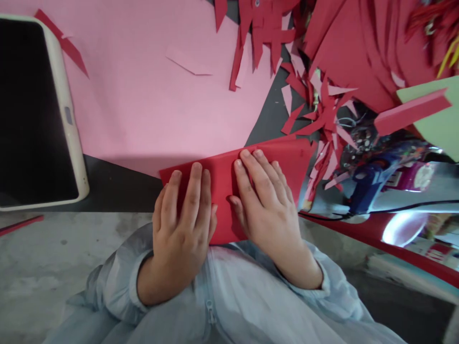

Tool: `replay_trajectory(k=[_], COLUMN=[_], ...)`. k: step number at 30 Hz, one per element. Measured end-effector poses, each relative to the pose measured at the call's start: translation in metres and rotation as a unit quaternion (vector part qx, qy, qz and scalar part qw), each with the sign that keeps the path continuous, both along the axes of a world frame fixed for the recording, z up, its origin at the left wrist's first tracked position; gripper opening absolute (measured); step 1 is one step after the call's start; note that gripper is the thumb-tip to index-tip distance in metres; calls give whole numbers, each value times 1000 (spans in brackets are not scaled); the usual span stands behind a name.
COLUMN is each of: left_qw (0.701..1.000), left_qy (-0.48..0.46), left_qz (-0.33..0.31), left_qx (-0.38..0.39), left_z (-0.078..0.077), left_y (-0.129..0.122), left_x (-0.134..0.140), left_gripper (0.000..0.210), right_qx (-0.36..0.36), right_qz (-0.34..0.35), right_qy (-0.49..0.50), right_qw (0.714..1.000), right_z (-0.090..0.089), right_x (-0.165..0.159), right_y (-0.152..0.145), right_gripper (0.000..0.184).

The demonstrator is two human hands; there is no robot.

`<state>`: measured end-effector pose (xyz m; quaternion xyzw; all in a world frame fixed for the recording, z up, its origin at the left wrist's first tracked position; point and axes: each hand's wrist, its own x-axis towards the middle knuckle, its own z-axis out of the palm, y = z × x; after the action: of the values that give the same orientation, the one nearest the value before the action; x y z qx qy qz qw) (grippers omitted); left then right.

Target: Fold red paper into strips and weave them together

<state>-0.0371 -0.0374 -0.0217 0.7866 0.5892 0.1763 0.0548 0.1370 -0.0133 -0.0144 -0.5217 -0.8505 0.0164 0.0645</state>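
Beneath our left hand [184, 229] and right hand [267, 205] we see red paper [223, 200], bare strip showing between the two, right end sticking out past the right hand. Both hands lie flat on it, fingers straight, a bit spread. Far edge runs just beyond our fingertips. Pink sheet [143, 86] ahead of them, phone [34, 114] left of the left hand, red scraps [327, 112] ahead-right of the right.

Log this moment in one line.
left hand: on red paper; right hand: on red paper; pink paper: beyond; smartphone: screen dark
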Motion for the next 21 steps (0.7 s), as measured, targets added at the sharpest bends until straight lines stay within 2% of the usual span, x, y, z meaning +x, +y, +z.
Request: replay_trajectory(k=[9,13,21], left_qw=[999,998,998], left_qy=[46,48,41], left_qz=[-19,-27,-46], left_qx=[-5,5,26], left_z=[1,2,-1], left_y=[-1,3,8], left_x=[9,12,3], left_gripper=[57,55,56], right_qx=[-37,-40,-28], right_qz=[-17,-23,-51], right_qy=[-16,-18,-33], right_qw=[999,999,998], right_z=[-2,-1,3], right_x=[-10,-11,-18], right_y=[-6,-5,-3], right_gripper=[66,63,60])
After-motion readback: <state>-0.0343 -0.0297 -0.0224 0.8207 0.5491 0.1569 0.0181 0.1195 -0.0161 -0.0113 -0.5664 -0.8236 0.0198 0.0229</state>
